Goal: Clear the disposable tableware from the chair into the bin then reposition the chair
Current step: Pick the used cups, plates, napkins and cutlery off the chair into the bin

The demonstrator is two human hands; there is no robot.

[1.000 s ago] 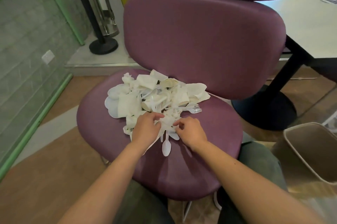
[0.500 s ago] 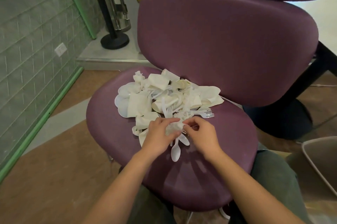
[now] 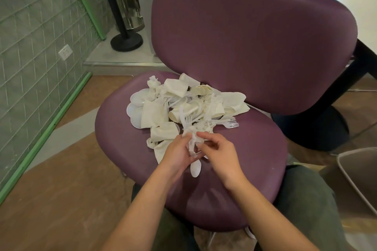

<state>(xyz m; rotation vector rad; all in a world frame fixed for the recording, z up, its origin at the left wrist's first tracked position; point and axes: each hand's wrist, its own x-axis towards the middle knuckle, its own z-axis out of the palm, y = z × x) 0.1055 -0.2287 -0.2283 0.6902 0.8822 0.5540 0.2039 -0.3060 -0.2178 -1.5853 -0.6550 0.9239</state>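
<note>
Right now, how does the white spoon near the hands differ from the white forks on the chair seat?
The white spoon ends in a smooth oval bowl; the white forks end in tines. The spoon lies at the near edge of the pile, its handle hidden under the hands; the forks lie farther back to the right, untouched and mostly in full view. Both look like white disposable plastic and rest on the purple seat.

on the purple chair seat lies a heap of white disposable tableware: crushed cups, small plates, forks. at its near edge the left hand and right hand meet, fingers curled on a crumpled white wrapper between them. a white spoon lies just below. a beige bin stands at right on the wooden floor.
</note>
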